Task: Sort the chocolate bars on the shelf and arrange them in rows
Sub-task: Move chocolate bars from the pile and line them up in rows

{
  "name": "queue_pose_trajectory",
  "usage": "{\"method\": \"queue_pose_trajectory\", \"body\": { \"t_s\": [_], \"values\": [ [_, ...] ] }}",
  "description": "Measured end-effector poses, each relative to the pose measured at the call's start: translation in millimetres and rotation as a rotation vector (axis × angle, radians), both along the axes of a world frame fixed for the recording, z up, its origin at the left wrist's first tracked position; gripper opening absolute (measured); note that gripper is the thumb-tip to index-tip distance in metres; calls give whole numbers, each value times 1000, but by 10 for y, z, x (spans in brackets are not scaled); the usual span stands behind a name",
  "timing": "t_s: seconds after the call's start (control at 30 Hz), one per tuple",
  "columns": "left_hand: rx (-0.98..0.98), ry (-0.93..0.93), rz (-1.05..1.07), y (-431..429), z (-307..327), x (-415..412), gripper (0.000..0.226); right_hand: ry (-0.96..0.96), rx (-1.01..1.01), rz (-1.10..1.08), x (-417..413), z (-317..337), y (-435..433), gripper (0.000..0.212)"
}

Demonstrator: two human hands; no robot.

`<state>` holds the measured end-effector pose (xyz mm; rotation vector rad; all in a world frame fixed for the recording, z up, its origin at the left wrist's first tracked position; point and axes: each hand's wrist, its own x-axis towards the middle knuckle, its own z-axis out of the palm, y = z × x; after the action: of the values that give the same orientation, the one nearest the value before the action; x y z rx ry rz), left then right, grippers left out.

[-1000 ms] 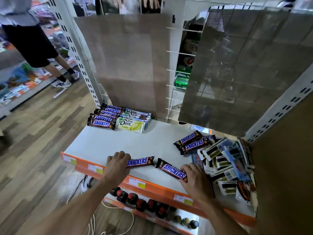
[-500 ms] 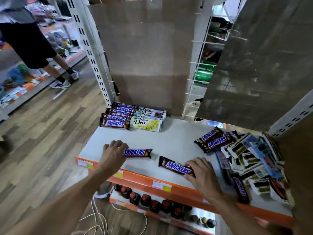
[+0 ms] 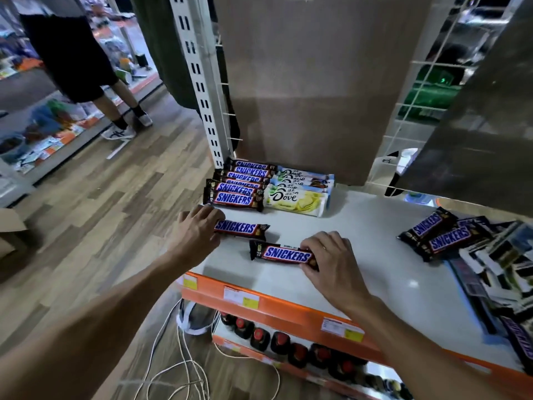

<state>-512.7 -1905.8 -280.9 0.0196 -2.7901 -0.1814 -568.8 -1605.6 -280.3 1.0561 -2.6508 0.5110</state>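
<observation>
Wood-plank floor lies below us on the left, with loose white cables at its near edge. Just beside them, a lower shelf carries a line of dark bottles with red caps. Above these runs the orange price rail, fronting the white shelf where we work.

Our right hand sits close behind the rail, thumb and fingers curled round the right end of the nearer Snickers bar. This bar lies flat, logo up, with its long axis left to right and its left end a little farther from us. Our left hand bends its fingers down over the left end of the farther Snickers bar, which also lies flat and runs left to right. The two bars are near each other but apart, staggered.

Off to the right we see an unsorted heap of wrappers. Two loose Snickers bars lie on its left edge, pointing diagonally away to the right.

At the shelf's left rear corner, just behind the farther bar, a Snickers row overlaps front to back, each bar lying left to right. A Dove row touches its right side, laid the same way. Behind them stand a cardboard panel and a slotted white upright. Across the aisle, a person in black shorts stands by other shelving.
</observation>
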Motion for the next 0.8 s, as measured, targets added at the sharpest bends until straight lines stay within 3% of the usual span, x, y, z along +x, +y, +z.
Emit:
{"method": "queue_pose_trajectory", "body": {
  "t_s": [0.57,0.8],
  "values": [
    [-6,68,-70,-354,6,-431,36,48,-28,30,-347,-33,-880,34],
    [-24,74,-123,-446,-17,-474,24,65,-11,1,-359,-20,-1105,38]
  ]
}}
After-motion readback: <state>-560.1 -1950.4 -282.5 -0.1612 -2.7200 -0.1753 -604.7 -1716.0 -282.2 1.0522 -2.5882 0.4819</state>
